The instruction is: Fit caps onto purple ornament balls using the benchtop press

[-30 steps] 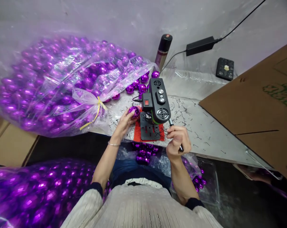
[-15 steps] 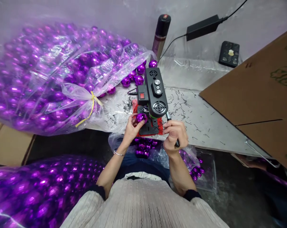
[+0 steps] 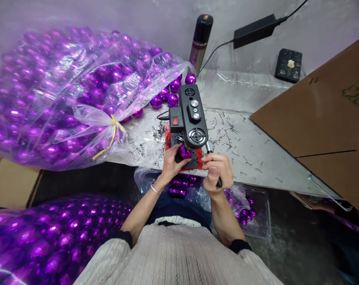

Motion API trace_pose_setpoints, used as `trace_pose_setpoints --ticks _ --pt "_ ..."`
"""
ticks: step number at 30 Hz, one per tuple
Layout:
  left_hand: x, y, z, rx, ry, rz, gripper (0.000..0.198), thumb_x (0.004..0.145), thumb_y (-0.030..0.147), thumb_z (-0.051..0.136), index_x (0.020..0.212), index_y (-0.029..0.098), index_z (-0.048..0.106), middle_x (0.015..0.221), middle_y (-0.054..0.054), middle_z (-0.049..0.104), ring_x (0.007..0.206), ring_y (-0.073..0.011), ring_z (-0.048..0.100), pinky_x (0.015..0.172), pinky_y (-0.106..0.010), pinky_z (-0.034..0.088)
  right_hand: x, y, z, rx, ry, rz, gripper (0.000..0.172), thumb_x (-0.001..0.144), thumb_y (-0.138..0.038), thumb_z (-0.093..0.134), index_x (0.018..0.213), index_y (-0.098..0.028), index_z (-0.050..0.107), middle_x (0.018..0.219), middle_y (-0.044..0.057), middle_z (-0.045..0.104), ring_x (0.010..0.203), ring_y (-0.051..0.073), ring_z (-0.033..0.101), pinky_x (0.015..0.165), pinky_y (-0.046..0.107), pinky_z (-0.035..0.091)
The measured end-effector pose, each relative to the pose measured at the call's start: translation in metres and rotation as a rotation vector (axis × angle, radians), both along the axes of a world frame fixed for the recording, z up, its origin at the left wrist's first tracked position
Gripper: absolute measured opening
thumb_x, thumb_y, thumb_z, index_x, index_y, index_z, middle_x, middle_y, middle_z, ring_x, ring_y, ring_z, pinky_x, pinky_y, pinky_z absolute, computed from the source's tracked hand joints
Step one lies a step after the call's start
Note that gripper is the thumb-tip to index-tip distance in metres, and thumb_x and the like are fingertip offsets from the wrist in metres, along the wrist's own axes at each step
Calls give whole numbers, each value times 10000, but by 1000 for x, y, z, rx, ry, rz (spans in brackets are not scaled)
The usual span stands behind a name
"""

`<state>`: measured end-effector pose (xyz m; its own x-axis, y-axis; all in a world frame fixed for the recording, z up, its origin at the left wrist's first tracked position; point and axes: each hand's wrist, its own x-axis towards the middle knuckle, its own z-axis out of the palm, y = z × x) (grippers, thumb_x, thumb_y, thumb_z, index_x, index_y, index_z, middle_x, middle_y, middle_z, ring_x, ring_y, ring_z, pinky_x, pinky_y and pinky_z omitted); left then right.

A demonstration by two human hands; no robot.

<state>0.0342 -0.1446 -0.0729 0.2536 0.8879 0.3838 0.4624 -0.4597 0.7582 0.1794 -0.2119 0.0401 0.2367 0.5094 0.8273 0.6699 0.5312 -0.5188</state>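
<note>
Two bare hands at work at a pale worktable (image 3: 247, 158). Left hand (image 3: 170, 162), a thin bracelet (image 3: 155, 189) at its wrist: fingers and thumb curved about one shiny purple ball (image 3: 185, 151), thumb on the near side, fingers on the left. Ball sits at the front end of a black bench machine (image 3: 192, 114), just below its rounded head and over the dark base plate (image 3: 192, 164); whether it touches the plate cannot be told.

Right hand (image 3: 219, 171) clenched round the lever (image 3: 208, 147) — bright metal rod, black grip — which slants from the machine's right side toward the person.

Machine: two round vents on top, knobs between them, a side box with a red switch (image 3: 175, 121) on the left. Red mat (image 3: 168, 138) beneath the plate. Small dark wire-like bits (image 3: 221, 123) strewn on both sides.

Left of the machine, a large clear bag (image 3: 78, 91) full of similar balls, neck bound with a yellow tie (image 3: 113, 136); loose balls (image 3: 172, 100) lie between bag and machine. Behind: an upright dark-capped can (image 3: 200, 39), a black power adapter (image 3: 254, 31), a small black box (image 3: 288, 65). Cardboard box (image 3: 310, 114) at right. More balls (image 3: 179, 186) below the table edge, near the lap; another bulging bag (image 3: 48, 237) lower left.
</note>
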Motion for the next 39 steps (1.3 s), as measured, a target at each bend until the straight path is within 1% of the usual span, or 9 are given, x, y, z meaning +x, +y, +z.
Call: trace_pose_setpoints --ticks 4,9,19,23,26,29,34,37,39 --pt "1 0 -9 48 4 5 645 875 532 853 1390 211 635 1299 -143 760 1225 -313 721 1071 -479 545 0 0 -6 8 -1 5 279 1062 -244 467 851 -230 649 838 28 701 756 172 690 648 335 559" --pt "0 0 -11 49 7 9 669 860 551 860 1395 214 643 1298 -148 760 1218 -320 720 1071 -490 538 -2 6 -28 79 48 50 301 1073 -256 433 822 -228 597 855 16 668 647 130 637 543 298 510" --pt "2 0 -13 75 -10 9 661 874 548 846 1404 212 636 1289 -148 762 1216 -317 719 1070 -483 537 -11 17 -59 172 191 97 335 1085 -274 381 803 -247 557 846 6 605 654 145 625 568 332 558" --pt "3 0 -12 43 -4 11 658 867 536 857 1398 216 640 1290 -146 762 1229 -318 716 1093 -494 525 -10 17 -65 161 119 81 327 1073 -273 393 794 -243 561 837 3 612 638 145 631 595 351 572" --pt "3 0 -12 19 -13 4 661 856 531 868 1390 210 645 1292 -148 763 1231 -315 715 1100 -494 522 -9 15 -52 154 148 46 331 1061 -265 421 757 -239 551 802 0 615 614 144 602 571 337 529" --pt "3 2 -12 -8 -16 8 663 839 515 889 1383 217 655 1305 -148 761 1238 -316 715 1113 -505 517 -10 13 -23 94 192 4 350 1052 -234 452 715 -236 546 753 3 612 624 149 600 539 317 461" --pt "1 3 -6 -22 -49 -3 658 840 510 889 1380 213 661 1317 -153 759 1250 -316 716 1123 -523 531 -10 12 21 30 158 -11 403 1058 -198 464 659 -236 507 593 -21 506 669 166 629 606 324 462" --pt "-11 -14 1 -15 -104 7 673 860 550 858 1404 214 647 1337 -158 749 1263 -311 716 1101 -503 568 -8 11 24 17 143 -5 386 1064 -203 474 683 -231 530 609 -21 532 692 164 647 632 317 481" --pt "-24 -33 5 -38 -126 -47 721 826 593 872 1396 208 656 1328 -160 752 1234 -310 731 1071 -481 597 -6 9 19 6 131 12 345 1069 -237 493 736 -228 582 681 -9 599 746 169 679 672 319 522"
